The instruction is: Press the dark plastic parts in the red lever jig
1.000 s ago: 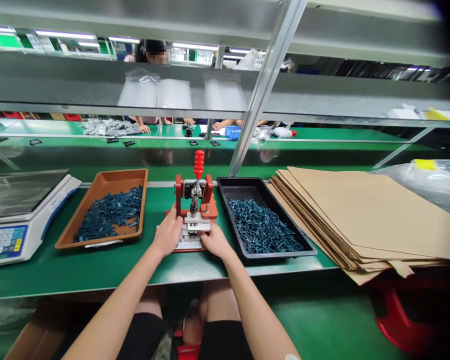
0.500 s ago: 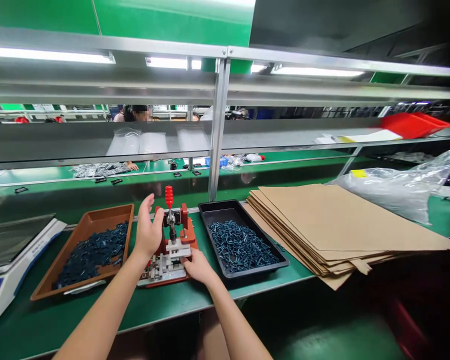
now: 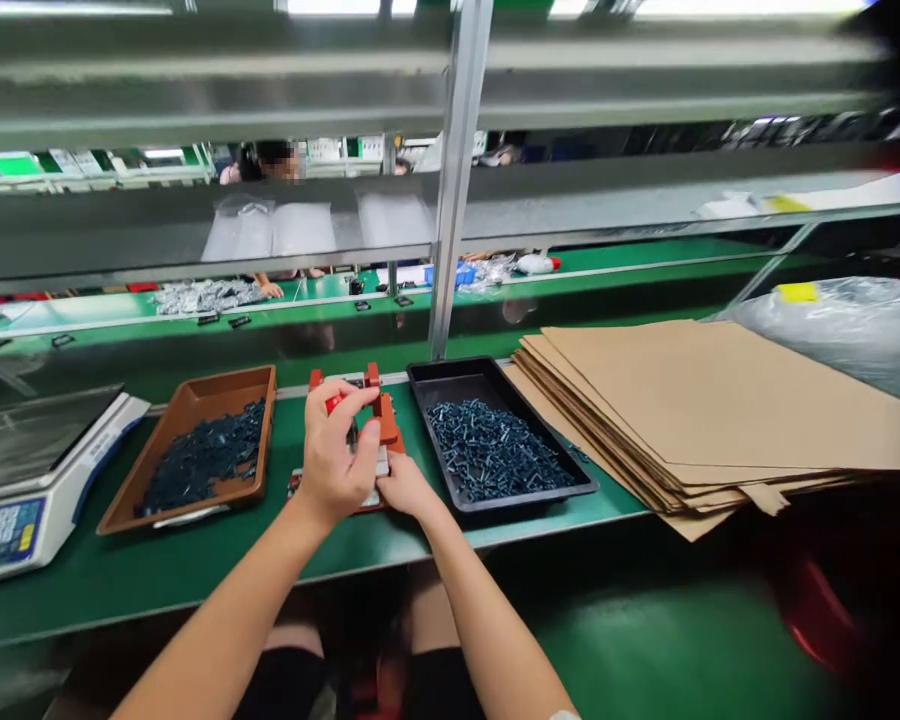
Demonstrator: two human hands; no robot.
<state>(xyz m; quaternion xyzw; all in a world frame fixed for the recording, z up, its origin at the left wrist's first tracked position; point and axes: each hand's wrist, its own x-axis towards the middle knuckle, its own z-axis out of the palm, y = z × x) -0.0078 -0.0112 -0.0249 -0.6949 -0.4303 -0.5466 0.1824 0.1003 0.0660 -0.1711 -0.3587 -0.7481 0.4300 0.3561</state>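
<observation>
A toggle-clamp fixture [image 3: 390, 425] with red-orange blocks and metal parts stands on the green bench in front of me. My left hand [image 3: 337, 455] is curled over its red clamp handle [image 3: 334, 403], with a gap between thumb and fingertips; most of the handle is hidden behind the fingers. At the fixture's right front, my right hand [image 3: 406, 487] is closed against the metal part, and what its fingertips hold cannot be seen. Left of the fixture sits a brown tray [image 3: 187, 388] of dark blue plastic pieces. To the right, a black tray [image 3: 454, 375] holds many small blue pin-like parts.
A weighing scale [image 3: 52, 490] stands at the far left. Stacked brown cardboard sheets [image 3: 690, 400] lie right of the black tray, with a clear plastic bag [image 3: 855, 325] behind. A metal post [image 3: 457, 180] and shelf rise behind the fixture. Another person works across the bench.
My left hand has moved from beside the upright clamp handle onto it, and the handle has swung down toward me. My right hand stays at the fixture. The view has tilted down.
</observation>
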